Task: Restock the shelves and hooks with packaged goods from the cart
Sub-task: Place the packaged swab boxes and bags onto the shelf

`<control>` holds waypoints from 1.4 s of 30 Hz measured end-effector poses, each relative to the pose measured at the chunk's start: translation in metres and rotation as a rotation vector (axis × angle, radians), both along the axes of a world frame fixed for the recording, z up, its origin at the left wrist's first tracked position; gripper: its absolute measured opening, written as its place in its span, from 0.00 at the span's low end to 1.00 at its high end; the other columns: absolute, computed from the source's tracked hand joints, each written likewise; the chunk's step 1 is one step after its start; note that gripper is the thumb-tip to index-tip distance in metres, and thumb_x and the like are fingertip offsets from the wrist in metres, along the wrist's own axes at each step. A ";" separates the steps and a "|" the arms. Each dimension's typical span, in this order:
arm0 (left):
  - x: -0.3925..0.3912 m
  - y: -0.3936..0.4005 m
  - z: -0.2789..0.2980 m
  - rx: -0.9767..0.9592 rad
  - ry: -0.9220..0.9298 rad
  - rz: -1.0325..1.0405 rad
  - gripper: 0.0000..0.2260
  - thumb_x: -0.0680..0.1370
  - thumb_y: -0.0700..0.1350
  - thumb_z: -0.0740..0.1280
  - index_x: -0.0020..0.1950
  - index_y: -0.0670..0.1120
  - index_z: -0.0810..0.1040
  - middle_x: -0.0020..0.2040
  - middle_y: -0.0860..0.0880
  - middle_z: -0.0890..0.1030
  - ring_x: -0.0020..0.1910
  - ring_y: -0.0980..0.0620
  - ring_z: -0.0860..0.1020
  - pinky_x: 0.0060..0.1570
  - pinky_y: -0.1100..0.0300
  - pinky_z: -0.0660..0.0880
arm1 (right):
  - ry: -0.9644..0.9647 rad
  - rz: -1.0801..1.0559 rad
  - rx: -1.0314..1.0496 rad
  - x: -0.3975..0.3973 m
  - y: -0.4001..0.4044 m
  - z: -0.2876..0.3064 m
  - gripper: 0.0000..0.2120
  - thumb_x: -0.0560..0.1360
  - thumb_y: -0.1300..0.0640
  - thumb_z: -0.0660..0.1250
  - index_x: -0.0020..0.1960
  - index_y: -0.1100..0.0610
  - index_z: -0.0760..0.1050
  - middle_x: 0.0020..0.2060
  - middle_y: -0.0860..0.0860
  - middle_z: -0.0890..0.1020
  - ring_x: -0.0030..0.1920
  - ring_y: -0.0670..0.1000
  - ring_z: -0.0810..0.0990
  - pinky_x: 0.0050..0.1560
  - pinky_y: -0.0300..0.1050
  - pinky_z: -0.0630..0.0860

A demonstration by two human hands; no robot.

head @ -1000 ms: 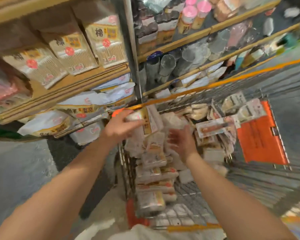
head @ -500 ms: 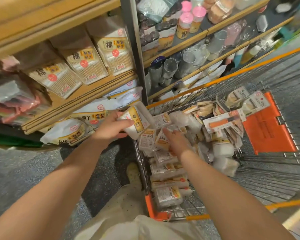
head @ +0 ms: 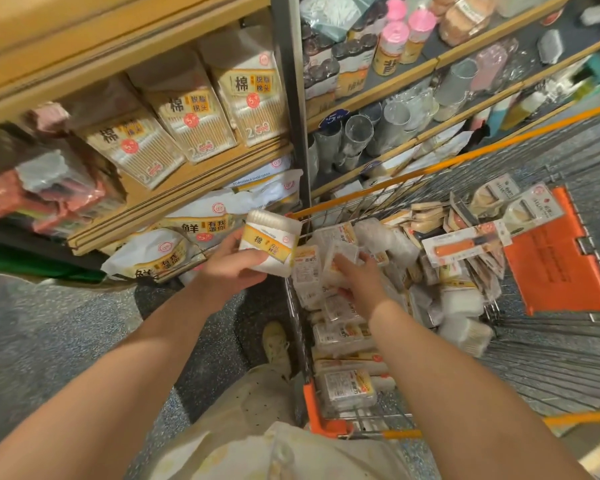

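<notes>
My left hand (head: 234,268) holds a clear box of cotton swabs (head: 269,244) with a yellow label, my grip clamped on it with the thumb along its near side and the fingers curled behind; the box is tilted and hangs just off the cart's near left corner, in front of the lower shelf. My right hand (head: 362,284) is down inside the cart (head: 548,358), my fingers (head: 343,263) closed on another small clear packet (head: 340,263) that lies on top of the pile, though the blur keeps me from telling how firmly I have it. The cart is a wire one with orange trim, and an orange flap (head: 555,261) stands at its far end. More flat clear packets lie in a row along its left wall, softer white packs are heaped in the middle, and carded items lean near the flap, one of them an orange-handled tool (head: 463,245). To my left, the wooden shelf (head: 174,199) carries bags of cotton swabs (head: 191,116) standing upright in a row, and below it lie white bags (head: 160,252) with yellow bands. Past the metal upright, the next bay holds clear cups (head: 357,133) and pink-lidded jars (head: 394,46). My shoe (head: 276,344) rests on the speckled floor just beside the cart.
</notes>
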State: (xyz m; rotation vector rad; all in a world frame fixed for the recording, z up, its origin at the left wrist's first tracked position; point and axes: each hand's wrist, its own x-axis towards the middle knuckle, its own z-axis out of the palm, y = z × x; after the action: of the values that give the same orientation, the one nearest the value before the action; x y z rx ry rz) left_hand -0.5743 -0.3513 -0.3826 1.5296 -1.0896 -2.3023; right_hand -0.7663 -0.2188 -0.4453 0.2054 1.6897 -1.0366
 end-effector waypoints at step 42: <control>0.066 -0.065 0.239 -0.681 0.209 0.398 0.26 0.78 0.47 0.69 0.73 0.48 0.65 0.61 0.46 0.80 0.55 0.47 0.82 0.49 0.48 0.81 | 0.250 0.459 -0.816 0.067 -0.127 0.307 0.18 0.80 0.54 0.66 0.69 0.46 0.70 0.53 0.47 0.84 0.47 0.46 0.83 0.37 0.40 0.77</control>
State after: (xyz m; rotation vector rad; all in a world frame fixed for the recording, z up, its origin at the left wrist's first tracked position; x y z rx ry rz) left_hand -0.5079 -0.4160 -0.1440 1.0824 -1.2032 -1.5519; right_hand -0.6990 -0.3457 -0.1383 -0.8276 1.2987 -1.3308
